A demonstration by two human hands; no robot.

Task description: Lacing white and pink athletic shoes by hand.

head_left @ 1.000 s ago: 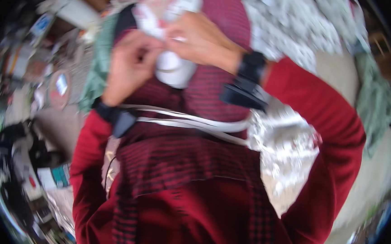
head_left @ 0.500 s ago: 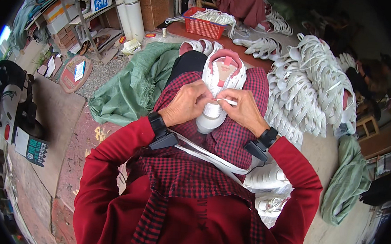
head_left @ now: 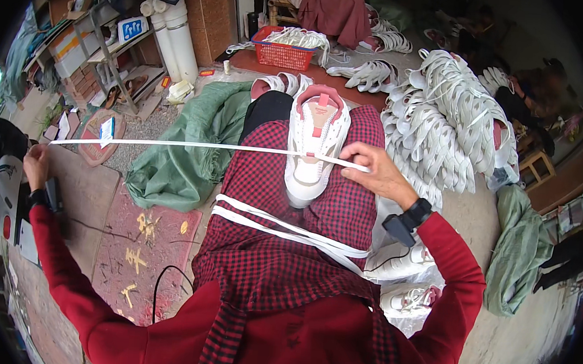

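Head view looks down on your lap, where a white shoe (head_left: 315,150) with pink trim lies on your red checked skirt (head_left: 280,249), toe toward you. Your right hand (head_left: 372,171) is closed on a white lace (head_left: 199,146) just beside the shoe's right edge, pinching it between thumb and fingers. Your left hand (head_left: 36,165) is stretched far out to the left and closed around the other end of the lace, so the lace runs taut in a nearly straight line from hand to hand, crossing over the shoe. More white laces (head_left: 281,230) lie in a loose band across your thighs, below the shoe.

A green cloth (head_left: 185,154) lies bunched on the floor to the left of your knees. A heap of white shoe uppers (head_left: 457,133) sits to the right, well within reach of your right hand. A red basket (head_left: 283,54) holding more white pieces stands beyond your knees. White pipes (head_left: 177,35) lean upright near a metal shelf (head_left: 104,54) at upper left.
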